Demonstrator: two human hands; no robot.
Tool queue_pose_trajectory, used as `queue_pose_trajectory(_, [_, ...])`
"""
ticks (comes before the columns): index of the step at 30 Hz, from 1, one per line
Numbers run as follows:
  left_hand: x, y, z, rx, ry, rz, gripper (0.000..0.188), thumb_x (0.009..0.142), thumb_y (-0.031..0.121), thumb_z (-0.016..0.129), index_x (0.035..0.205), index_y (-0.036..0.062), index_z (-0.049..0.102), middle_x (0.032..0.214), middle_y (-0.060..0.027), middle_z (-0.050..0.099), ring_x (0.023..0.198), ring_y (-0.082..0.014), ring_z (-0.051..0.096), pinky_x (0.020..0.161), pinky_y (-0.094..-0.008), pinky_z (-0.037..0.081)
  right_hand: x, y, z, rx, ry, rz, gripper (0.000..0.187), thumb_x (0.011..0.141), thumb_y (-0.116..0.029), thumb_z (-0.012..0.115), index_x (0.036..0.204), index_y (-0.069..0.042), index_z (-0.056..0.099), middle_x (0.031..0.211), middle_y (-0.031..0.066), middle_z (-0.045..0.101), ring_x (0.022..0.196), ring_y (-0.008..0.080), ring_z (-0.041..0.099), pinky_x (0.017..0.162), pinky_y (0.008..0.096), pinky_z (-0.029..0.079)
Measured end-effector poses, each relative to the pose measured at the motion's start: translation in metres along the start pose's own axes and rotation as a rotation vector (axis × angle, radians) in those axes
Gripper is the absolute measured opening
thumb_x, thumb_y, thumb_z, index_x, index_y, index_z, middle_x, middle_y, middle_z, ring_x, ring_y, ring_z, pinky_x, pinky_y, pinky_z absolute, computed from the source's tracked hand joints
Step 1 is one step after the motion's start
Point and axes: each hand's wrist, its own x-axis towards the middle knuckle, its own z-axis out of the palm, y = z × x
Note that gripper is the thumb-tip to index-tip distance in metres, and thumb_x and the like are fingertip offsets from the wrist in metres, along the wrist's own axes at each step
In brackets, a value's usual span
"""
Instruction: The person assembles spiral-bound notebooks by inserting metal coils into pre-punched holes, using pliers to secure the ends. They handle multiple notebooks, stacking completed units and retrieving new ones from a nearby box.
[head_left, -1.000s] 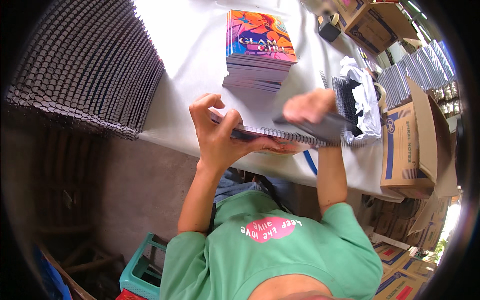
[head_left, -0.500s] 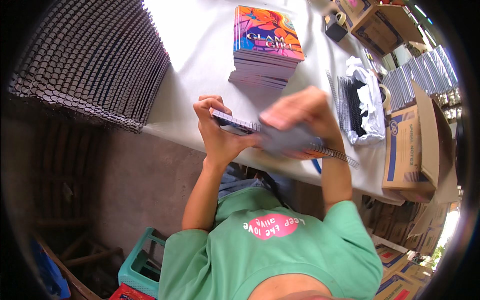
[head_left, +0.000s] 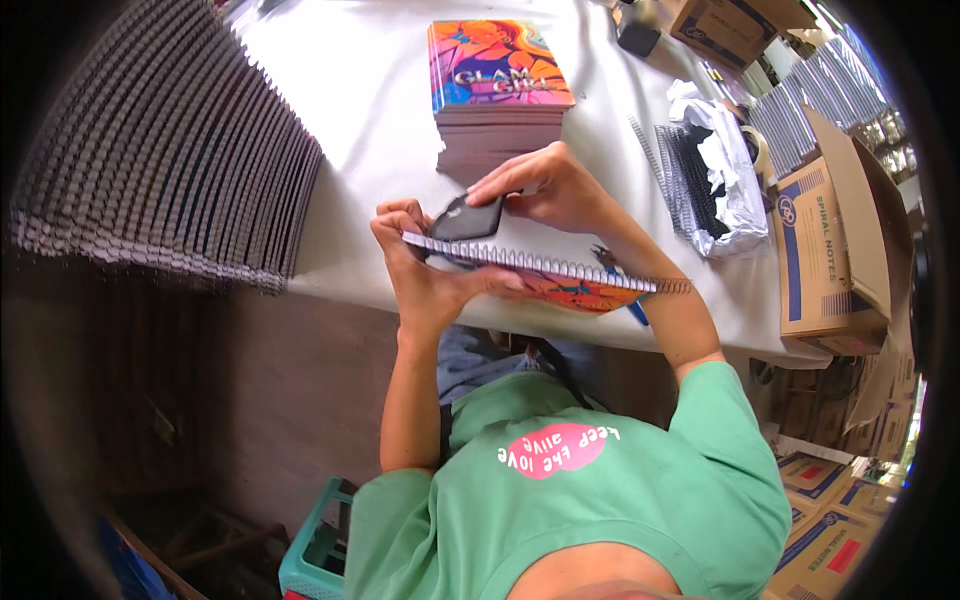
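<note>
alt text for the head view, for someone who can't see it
A person's left hand grips a colourful notebook with a spiral coil along its edge, while the right hand holds a flat black object close to it. Beyond them, a stack of books stands on a white table.

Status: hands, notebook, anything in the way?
Left hand grips spiral notebook by left end. Right hand holds dark flat object beside it. Coil juts past it, overlapping right forearm in view.

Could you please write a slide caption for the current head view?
The left hand grips a spiral notebook while the right hand holds a dark flat object beside its coil.
</note>
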Motion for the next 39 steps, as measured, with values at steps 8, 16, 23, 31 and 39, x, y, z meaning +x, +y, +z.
queue_pose_trajectory(8, [0.005, -0.004, 0.0, 0.093, -0.096, 0.14, 0.076, 0.056, 0.035, 0.089, 0.094, 0.0074, 0.029, 0.094, -0.0053, 0.031, 0.075, -0.0136, 0.038, 0.069, -0.0256, 0.039, -0.003, 0.018, -0.003, -0.466, -0.001, 0.125, 0.033, 0.067, 0.008, 0.061, 0.094, -0.008, 0.071, 0.088, 0.0093, 0.069, 0.082, 0.0239, 0.066, 0.075, 0.0308, 0.053])
queue_pose_trajectory(16, [0.006, 0.014, -0.011, -0.056, 0.084, -0.082, 0.041, 0.086, 0.034, 0.065, 0.069, -0.001, 0.052, 0.075, -0.0011, 0.051, 0.069, -0.008, 0.048, 0.065, -0.021, 0.037, -0.147, 0.017, -0.023, -1.045, 0.403, 0.612, 0.051, 0.083, -0.027, 0.062, 0.131, -0.018, 0.048, 0.136, 0.0101, 0.044, 0.125, 0.0276, 0.042, 0.099, 0.0579, 0.03])
queue_pose_trajectory(23, [-0.002, 0.034, 0.026, 0.207, 0.051, 0.191, 0.024, 0.076, 0.006, 0.073, 0.098, -0.0017, 0.068, 0.082, -0.0058, 0.06, 0.071, -0.0089, 0.054, 0.062, -0.0188, 0.042, -0.211, 0.001, 0.049, -1.122, 0.548, 0.647, 0.051, 0.088, -0.032, 0.056, 0.135, -0.016, 0.044, 0.121, 0.0168, 0.044, 0.111, 0.035, 0.041, 0.096, 0.0464, 0.032])
queue_pose_trajectory(31, [-0.004, 0.029, 0.036, 0.415, 0.064, 0.443, 0.031, 0.07, 0.007, 0.076, 0.1, 0.0049, 0.07, 0.072, -0.0037, 0.06, 0.062, -0.0128, 0.051, 0.053, -0.0249, 0.041, -0.119, -0.09, 0.059, -0.787, 0.552, 0.261, 0.044, 0.081, -0.028, 0.066, 0.124, -0.024, 0.057, 0.111, 0.0127, 0.044, 0.101, 0.0303, 0.043, 0.091, 0.0415, 0.034])
queue_pose_trajectory(39, [-0.007, 0.032, 0.032, 0.561, 0.038, 0.513, 0.033, 0.067, 0.01, 0.077, 0.099, 0.0099, 0.071, 0.069, 0.002, 0.059, 0.06, -0.0121, 0.049, 0.057, -0.0272, 0.036, -0.105, -0.095, 0.057, -0.837, 0.455, 0.282, 0.042, 0.08, -0.027, 0.067, 0.122, -0.028, 0.059, 0.108, 0.0103, 0.048, 0.099, 0.0272, 0.046, 0.088, 0.0422, 0.037])
